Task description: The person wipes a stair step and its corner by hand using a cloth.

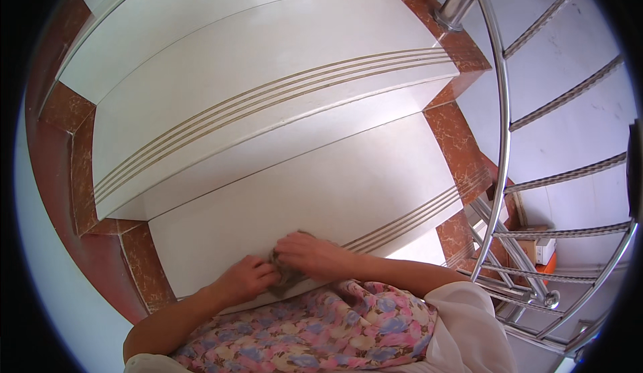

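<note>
A greyish-brown cloth lies bunched on a white stair tread, close to the grooved front edge. My right hand grips it from above with bent fingers. My left hand is on the cloth's left side, its fingers curled against it. Most of the cloth is hidden under both hands. Brown grooves run along the tread's edge to the right of my right hand.
Another white step rises ahead, with the same grooves. Red-brown marble-look borders flank the stairs. A stainless steel railing with twisted bars stands on the right. Boxes show below, beyond it. A floral apron covers my front.
</note>
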The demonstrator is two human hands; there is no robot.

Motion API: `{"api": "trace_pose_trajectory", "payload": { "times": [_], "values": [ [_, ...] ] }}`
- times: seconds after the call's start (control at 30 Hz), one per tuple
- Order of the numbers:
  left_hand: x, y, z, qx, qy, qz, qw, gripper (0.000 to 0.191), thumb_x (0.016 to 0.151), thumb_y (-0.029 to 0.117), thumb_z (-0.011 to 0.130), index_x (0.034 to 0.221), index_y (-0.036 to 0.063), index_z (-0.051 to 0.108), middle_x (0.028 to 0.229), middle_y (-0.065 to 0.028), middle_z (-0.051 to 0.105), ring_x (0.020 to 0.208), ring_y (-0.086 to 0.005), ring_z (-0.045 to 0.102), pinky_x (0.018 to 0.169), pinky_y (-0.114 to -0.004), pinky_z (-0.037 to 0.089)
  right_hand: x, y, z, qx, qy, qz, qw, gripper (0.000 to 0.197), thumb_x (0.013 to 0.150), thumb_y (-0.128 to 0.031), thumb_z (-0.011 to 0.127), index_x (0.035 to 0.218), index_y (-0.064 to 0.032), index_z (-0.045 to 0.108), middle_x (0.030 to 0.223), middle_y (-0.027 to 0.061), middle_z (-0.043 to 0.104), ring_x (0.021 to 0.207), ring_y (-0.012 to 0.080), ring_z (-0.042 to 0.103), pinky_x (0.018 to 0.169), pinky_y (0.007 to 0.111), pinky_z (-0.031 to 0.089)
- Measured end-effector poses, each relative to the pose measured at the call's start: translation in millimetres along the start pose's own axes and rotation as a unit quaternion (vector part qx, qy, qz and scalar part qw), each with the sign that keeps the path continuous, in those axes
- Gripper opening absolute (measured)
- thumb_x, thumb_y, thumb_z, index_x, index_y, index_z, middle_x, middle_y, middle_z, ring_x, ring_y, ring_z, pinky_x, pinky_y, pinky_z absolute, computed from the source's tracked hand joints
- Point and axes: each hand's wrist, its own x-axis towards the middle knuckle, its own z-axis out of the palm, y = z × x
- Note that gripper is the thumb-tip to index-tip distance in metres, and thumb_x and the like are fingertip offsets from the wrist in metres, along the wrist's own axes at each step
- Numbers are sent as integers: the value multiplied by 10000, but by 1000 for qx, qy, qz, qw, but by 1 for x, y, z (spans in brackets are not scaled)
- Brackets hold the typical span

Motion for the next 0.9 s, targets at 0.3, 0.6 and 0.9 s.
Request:
{"api": "trace_pose_trajectory", "payload": {
  "times": [0.3,0.6,0.9],
  "values": [
    [49,-28,-18,88,192,-80,974,320,701,41,615,1016,92,641,1013,-67,592,880,-268,555,802,-371,470,-1,1,-45,-220,129,198,946,373,775,-94,611,1143,-146,635,1169,87,545,1069,290,522,948,487,407],
    [6,-16,-30,72,114,-77,988,256,723,73,589,975,113,602,967,-71,536,888,-264,545,779,-383,480,22,-14,-30,-47,58,181,981,293,825,-92,564,1112,-120,615,991,100,578,911,311,590,751,416,504],
    [75,-66,-92,442,377,-88,810,339,751,106,638,1089,96,670,1040,-57,549,890,-223,526,741,-358,419,95,36,-110,-345,376,-10,860,349,715,56,635,1034,-85,656,1001,86,588,919,278,574,774,358,500]
  ]
}}
